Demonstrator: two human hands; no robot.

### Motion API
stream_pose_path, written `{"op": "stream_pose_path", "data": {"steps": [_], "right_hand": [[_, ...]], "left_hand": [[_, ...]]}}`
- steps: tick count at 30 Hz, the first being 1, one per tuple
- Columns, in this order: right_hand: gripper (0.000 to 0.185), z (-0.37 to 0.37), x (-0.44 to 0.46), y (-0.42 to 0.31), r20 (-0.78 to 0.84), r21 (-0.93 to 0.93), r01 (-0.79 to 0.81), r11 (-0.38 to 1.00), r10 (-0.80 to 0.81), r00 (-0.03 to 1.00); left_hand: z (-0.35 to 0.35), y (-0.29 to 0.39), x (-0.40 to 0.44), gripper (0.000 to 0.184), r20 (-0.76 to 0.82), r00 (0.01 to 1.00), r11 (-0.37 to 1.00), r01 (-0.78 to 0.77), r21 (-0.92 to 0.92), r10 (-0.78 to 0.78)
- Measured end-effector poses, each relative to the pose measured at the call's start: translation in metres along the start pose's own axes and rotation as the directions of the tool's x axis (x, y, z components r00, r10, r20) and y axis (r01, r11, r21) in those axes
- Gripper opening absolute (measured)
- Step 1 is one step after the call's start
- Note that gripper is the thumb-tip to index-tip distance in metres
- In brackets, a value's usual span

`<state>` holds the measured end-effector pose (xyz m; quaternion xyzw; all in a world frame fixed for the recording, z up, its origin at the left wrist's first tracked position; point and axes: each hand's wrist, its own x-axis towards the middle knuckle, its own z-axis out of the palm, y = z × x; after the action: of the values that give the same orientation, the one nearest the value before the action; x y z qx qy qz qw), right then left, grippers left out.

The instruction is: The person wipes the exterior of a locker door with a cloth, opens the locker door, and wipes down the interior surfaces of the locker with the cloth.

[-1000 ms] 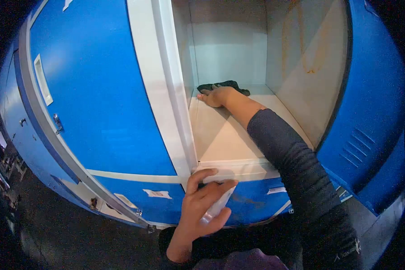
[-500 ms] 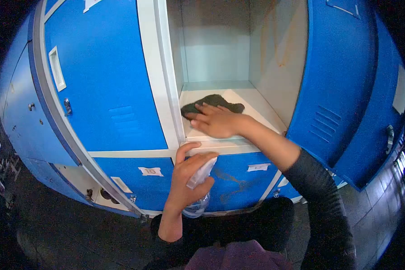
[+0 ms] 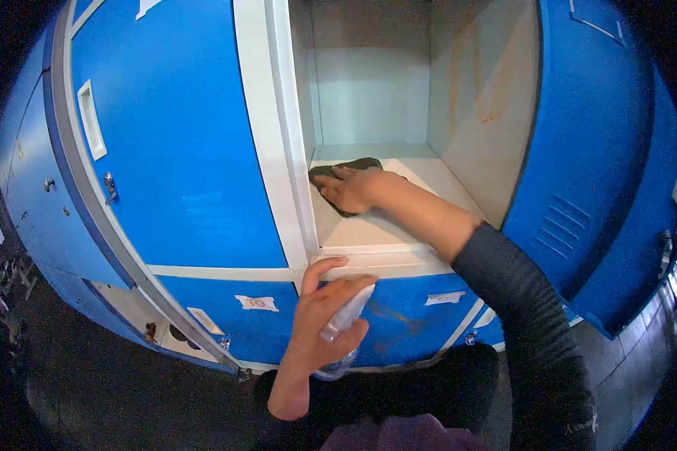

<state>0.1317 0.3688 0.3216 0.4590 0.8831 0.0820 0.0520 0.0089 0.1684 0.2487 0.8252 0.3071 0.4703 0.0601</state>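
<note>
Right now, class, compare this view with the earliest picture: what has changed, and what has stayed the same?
The dark cloth has moved forward from the back of the locker floor, with the right hand on it. Nothing was newly grasped or released: the left hand still holds the clear bottle.

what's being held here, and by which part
The left hand holds a clear bottle by its upper part; the right hand lies flat on a cloth.
</note>
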Motion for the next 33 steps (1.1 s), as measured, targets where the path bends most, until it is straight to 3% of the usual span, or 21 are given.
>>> {"op": "stream_pose_path", "data": {"steps": [6, 7, 12, 14, 19, 21, 24, 30, 33], "right_hand": [[0.053, -0.015, 0.055, 0.019, 0.113, 0.062, -0.294, 0.954, 0.286, 0.951], [0.053, -0.016, 0.059, 0.025, 0.109, 0.063, -0.314, 0.947, 0.306, 0.946], [0.053, 0.001, 0.089, 0.071, 0.076, 0.027, -0.351, 0.936, 0.348, 0.934], [0.048, 0.015, 0.081, 0.098, -0.132, 0.038, -0.287, 0.957, 0.290, 0.948], [0.054, 0.042, 0.045, 0.177, -0.012, 0.284, -0.631, 0.721, 0.661, 0.750], [0.057, 0.050, 0.034, 0.184, -0.001, 0.247, -0.699, 0.672, 0.721, 0.693], [0.058, 0.019, 0.009, 0.149, 0.182, 0.130, -0.636, 0.760, 0.612, 0.769], [0.059, -0.002, -0.016, 0.102, 0.251, 0.127, -0.622, 0.773, 0.582, 0.774], [0.057, 0.029, 0.003, 0.098, 0.099, 0.084, -0.383, 0.920, 0.375, 0.922]], "left_hand": [[0.001, -0.007, -0.002, 0.054, 0.007, 1.000, 1.000, -0.004, -0.019, 0.005], [0.000, -0.011, -0.003, 0.054, 0.100, 0.995, 0.999, 0.021, 0.047, -0.025], [0.002, -0.012, -0.002, 0.054, 0.072, 0.997, 0.997, 0.023, 0.076, -0.029], [0.000, -0.008, 0.001, 0.054, 0.058, 0.998, 0.998, 0.023, 0.050, -0.026], [0.001, -0.008, 0.002, 0.055, 0.032, 0.999, 0.999, 0.000, 0.053, -0.001], [-0.001, -0.006, 0.002, 0.054, 0.018, 1.000, 0.999, -0.007, 0.038, 0.006], [0.003, -0.009, -0.001, 0.054, -0.006, 1.000, 1.000, -0.011, -0.020, 0.011], [0.004, -0.006, -0.002, 0.054, -0.026, 1.000, 1.000, -0.007, 0.013, 0.007], [0.003, -0.002, -0.002, 0.053, 0.004, 1.000, 1.000, 0.011, 0.025, -0.011]]}}
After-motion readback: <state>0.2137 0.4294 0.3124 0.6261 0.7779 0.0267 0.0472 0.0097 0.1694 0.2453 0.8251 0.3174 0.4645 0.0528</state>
